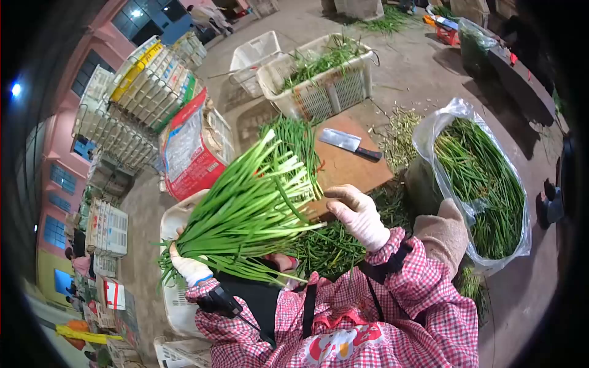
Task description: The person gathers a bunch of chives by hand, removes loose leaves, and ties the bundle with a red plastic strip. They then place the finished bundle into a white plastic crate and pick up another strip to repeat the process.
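My left hand, in a white glove, is wrapped round the leafy end of a large bunch of green stalks. The pale cut ends fan out toward the upper right. Close to those ends is my right hand, also gloved, with its fingers bent and thumb near the forefinger; whether a thin stalk lies between them is too small to tell. Behind the bunch, a cleaver lies on a brown board, beside another heap of greens. More loose greens lie below, near my lap.
A clear plastic bag full of long greens stands at the right. Beyond the board is a white crate with trimmings. A red sack and stacked crates are at the left. A white basket sits by my left arm.
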{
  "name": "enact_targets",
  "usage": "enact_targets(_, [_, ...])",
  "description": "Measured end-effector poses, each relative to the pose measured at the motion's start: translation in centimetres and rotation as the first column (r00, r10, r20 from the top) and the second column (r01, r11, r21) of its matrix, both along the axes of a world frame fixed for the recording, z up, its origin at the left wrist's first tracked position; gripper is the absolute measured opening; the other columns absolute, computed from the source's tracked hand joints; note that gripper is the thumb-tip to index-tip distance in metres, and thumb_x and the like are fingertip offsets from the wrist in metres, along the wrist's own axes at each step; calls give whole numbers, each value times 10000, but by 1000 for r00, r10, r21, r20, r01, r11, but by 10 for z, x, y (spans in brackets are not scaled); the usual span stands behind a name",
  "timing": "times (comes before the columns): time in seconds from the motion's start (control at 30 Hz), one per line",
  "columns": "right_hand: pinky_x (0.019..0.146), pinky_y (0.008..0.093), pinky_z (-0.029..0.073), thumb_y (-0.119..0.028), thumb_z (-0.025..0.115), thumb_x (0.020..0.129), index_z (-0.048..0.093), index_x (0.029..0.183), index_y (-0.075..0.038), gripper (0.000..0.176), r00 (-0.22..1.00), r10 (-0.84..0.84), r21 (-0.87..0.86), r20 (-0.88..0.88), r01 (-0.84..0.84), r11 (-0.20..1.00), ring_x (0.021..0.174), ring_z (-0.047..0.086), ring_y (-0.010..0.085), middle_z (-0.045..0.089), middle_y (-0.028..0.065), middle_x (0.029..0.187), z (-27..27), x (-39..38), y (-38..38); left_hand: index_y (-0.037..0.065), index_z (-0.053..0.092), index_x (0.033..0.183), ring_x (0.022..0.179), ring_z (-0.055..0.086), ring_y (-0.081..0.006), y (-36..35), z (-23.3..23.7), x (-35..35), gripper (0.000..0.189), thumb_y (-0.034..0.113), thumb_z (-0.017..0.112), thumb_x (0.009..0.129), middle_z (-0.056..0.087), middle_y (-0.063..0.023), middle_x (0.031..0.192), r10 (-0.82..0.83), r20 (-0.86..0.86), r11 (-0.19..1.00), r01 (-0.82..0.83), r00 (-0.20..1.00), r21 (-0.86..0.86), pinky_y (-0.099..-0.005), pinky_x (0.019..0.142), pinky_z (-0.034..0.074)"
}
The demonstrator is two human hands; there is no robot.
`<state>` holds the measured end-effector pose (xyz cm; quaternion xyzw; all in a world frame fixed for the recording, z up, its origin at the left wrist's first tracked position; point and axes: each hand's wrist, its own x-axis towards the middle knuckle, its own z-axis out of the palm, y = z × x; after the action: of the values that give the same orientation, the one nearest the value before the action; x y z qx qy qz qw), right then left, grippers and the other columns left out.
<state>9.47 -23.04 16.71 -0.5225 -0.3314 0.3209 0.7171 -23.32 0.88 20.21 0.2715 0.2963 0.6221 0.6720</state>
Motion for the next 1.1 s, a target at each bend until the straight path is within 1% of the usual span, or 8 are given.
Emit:
enact_targets(0.43, [459, 254, 427, -283, 571, 912, 520, 1233, 4, 433, 831, 233, -31, -505, -287, 957, 495, 554, 143, 621, 86, 681, 41, 26, 24, 80, 606, 841, 1007, 584, -228, -28, 3, 24, 226, 287, 536, 899, 653, -39, 952, -119, 127, 987, 103, 985, 122, -427, 947, 439])
enact_targets(0.5, [445, 239, 442, -244, 563, 919, 582, 1028, -60, 214, 812, 247, -76, -529, -335, 939, 462, 547, 133, 592, 55, 622, 31, 18, 29, 77, 586, 823, 976, 573, -222, -33, 5, 30, 269, 319, 521, 921, 620, -34, 913, -121, 124, 983, 101, 985, 156, -417, 931, 440])
enact_targets(0.6, [471, 280, 434, -287, 534, 934, 573, 962, -31, 261, 669, 449, 174, -592, -438, 882, 460, 528, 177, 602, 89, 632, 15, 2, 24, 72, 574, 820, 972, 564, -230, -32, 3, 32, 282, 317, 499, 935, 605, -39, 913, -248, 61, 921, 216, 967, 324, -409, 930, 433])
enact_targets(0.7, [555, 290, 462, -299, 544, 923, 601, 856, -15, 298, 665, 587, 207, -462, -562, 801, 538, 566, 183, 612, 90, 632, 14, 10, -10, 68, 568, 812, 970, 562, -236, -21, -6, 18, 295, 322, 491, 940, 602, -41, 888, -157, 114, 976, 136, 981, 173, -411, 949, 415])
enact_targets(0.8, [607, 290, 469, -309, 571, 914, 629, 749, -13, 344, 605, 783, -19, -145, -793, 609, 617, 603, 176, 634, 84, 666, 3, 24, -42, 64, 566, 813, 886, 570, -210, -10, -11, 20, 333, 357, 481, 945, 611, -60, 856, -246, 176, 949, 199, 953, 246, -393, 887, 447])
enact_targets(0.9, [627, 285, 463, -267, 620, 888, 649, 768, -8, 287, 439, 828, -79, -350, -894, 440, 648, 598, 149, 639, 62, 682, -12, 24, -67, 47, 578, 822, 788, 580, -186, -15, -5, 31, 411, 417, 450, 949, 625, -100, 830, -269, 82, 934, 239, 960, 266, -374, 789, 491])
enact_targets(0.97, [635, 286, 465, -254, 639, 877, 658, 814, -3, 260, 395, 837, -143, -379, -918, 369, 648, 590, 139, 639, 57, 692, -14, 37, -79, 64, 553, 786, 826, 589, -282, -17, -4, 35, 383, 400, 464, 948, 628, -86, 818, -309, 68, 933, 288, 949, 216, -499, 969, 414])
enact_targets(1.1, [669, 278, 488, -204, 677, 859, 685, 912, -5, 206, 591, 569, -411, -571, -806, 425, 713, 616, 118, 672, 48, 763, -38, 55, -122, 51, 566, 814, 875, 602, -297, -22, 19, 40, 415, 412, 421, 957, 637, -132, 834, -177, -15, 968, 177, 984, 176, -534, 963, 415])
